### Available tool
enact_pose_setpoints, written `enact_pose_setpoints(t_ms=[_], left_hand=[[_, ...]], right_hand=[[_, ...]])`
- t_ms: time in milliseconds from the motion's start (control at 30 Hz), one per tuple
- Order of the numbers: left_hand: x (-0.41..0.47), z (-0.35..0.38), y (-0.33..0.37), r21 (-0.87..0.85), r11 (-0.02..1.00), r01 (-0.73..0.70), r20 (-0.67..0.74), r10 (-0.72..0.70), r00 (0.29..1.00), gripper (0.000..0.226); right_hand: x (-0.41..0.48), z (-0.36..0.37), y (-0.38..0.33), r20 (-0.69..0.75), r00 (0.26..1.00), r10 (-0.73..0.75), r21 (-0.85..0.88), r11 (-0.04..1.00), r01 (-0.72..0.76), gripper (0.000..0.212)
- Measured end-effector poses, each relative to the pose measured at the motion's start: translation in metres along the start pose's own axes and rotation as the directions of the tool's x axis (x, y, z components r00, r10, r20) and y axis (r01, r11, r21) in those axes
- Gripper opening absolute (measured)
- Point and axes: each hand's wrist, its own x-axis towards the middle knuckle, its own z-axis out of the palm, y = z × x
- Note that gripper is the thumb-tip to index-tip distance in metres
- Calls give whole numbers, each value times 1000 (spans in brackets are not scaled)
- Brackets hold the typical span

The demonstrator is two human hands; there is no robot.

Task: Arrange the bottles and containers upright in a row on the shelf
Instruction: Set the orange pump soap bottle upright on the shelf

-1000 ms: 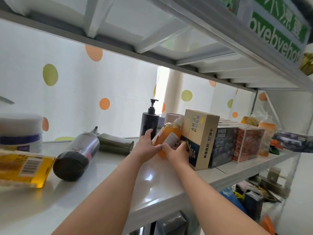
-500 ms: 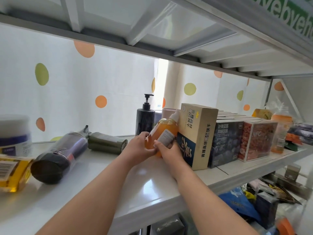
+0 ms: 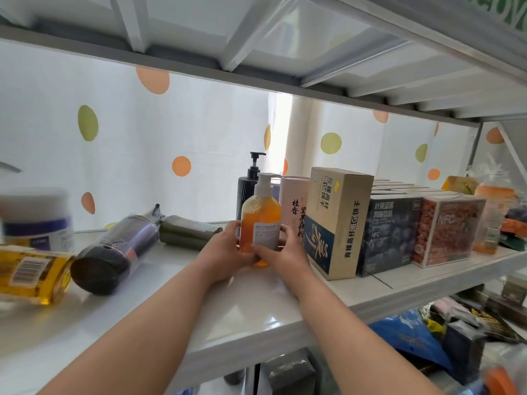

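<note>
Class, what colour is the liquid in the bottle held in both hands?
Orange; the bottle shows best in the head view.

Your shelf (image 3: 256,309): white, glossy. At your left, yellow bottle (image 3: 31,276) on its side, jar (image 3: 37,220) upright behind it. Next, dark bottle (image 3: 114,252) lying base toward you, green tube (image 3: 188,232) lying near its cap. Middle: pump bottle (image 3: 249,189) upright at back, orange bottle (image 3: 261,220) upright before it, base hidden. Canister (image 3: 295,206) upright beside these, then tan box (image 3: 336,223), blue box (image 3: 387,232), red box (image 3: 445,229) standing in row to your right.
</note>
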Motion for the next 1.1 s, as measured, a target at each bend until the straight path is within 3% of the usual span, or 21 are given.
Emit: enact_pose_setpoints(t_ms=[200,367,533,700,833,933,1100], left_hand=[[-8,3,9,-80,997,12,27,-10,1000,80],[-14,16,21,-72,997,32,-49,-35,998,71],[-15,17,27,-46,999,22,-100,-27,995,74],[-19,15,31,-135,991,-25,-135,6,991,67],[-20,16,32,-297,954,-24,-139,-19,990,55],[-20,16,32,-417,908,-40,-139,-20,990,51],[-17,14,27,-470,880,-67,-120,12,993,52]], right_hand=[[1,1,2,-5,1000,21,1,1000,-21,68],[-2,-5,-3,45,998,50,112,992,-55,60],[-5,-4,-6,-7,1000,18,103,995,-18,67],[-7,-4,-7,-46,998,-36,89,995,40,68],[-9,-7,-8,-41,998,-53,191,980,60,48],[-10,-6,-12,-10,999,-53,257,965,54,47],[-12,-6,-14,55,997,-60,305,952,40,36]])
